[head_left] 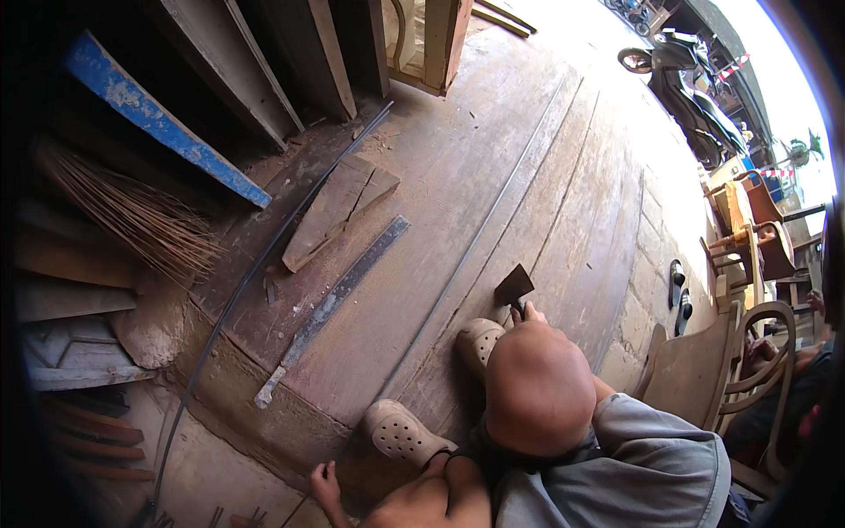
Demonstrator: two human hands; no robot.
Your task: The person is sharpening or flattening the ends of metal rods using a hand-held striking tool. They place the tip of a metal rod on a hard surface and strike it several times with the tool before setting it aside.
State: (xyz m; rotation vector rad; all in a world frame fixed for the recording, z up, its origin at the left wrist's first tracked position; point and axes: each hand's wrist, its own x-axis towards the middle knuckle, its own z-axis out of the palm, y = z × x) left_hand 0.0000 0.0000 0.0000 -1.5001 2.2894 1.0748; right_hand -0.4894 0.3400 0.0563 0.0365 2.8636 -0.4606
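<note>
Beside the right shoe [478, 343], the right hand [531, 314] clamps a scraper [515, 285]; a slip could nick the shoe. Left of it, the left hand [326, 486]: grip unclear.

Harsh daylight enters far beyond and right of the right grip [531, 315], washing out the ground near the motorcycle [691, 92]. Far left of the grip, the twig broom [132, 207] sits in shadow. Fisheye distortion bends the floor planks [422, 158]; the rim darkens to black; the scraper [514, 285] looks crisp.
</note>
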